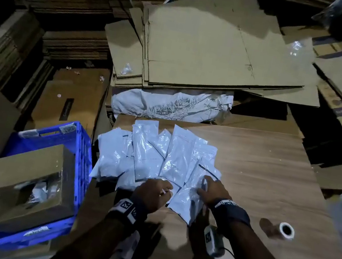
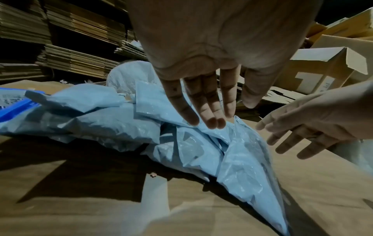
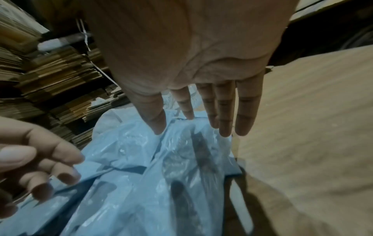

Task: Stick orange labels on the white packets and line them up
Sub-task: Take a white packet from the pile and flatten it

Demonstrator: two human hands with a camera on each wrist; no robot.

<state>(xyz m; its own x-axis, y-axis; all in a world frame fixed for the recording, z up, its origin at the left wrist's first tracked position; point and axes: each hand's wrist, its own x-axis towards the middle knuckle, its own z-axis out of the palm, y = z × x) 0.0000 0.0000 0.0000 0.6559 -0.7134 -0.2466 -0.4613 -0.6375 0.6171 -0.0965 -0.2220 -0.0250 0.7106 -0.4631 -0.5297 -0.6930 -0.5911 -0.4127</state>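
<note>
At the far left a blue crate (image 1: 79,154) stood beside the bench (image 1: 270,180), carrying an opened cardboard box (image 1: 31,176) with pale contents showing through its top. Just right of the crate, the white packets (image 1: 154,156) lay in a loose, overlapping heap on the left part of the wood-grain bench, not in any row; no orange label could be made out on them.

The left hand (image 1: 151,194) was at the near edge of the heap. In the left wrist view its fingers (image 2: 201,110) were stretched out nearly straight, tips touching a crumpled packet, gripping nothing. Whether something thin sat between its finger and thumb in the head view was too blurred to tell.

The right hand (image 1: 214,190) lay just beside it, on the packet at the right side of the heap. From the right wrist view its fingers (image 3: 226,111) were spread and straight, tips pressing the glossy plastic, with no curl around it.

Further right, well apart from the heap, a small white roll (image 1: 286,230) rested on the bench. Behind the bench lay a white sack (image 1: 169,104) and flattened cardboard sheets (image 1: 212,52).
</note>
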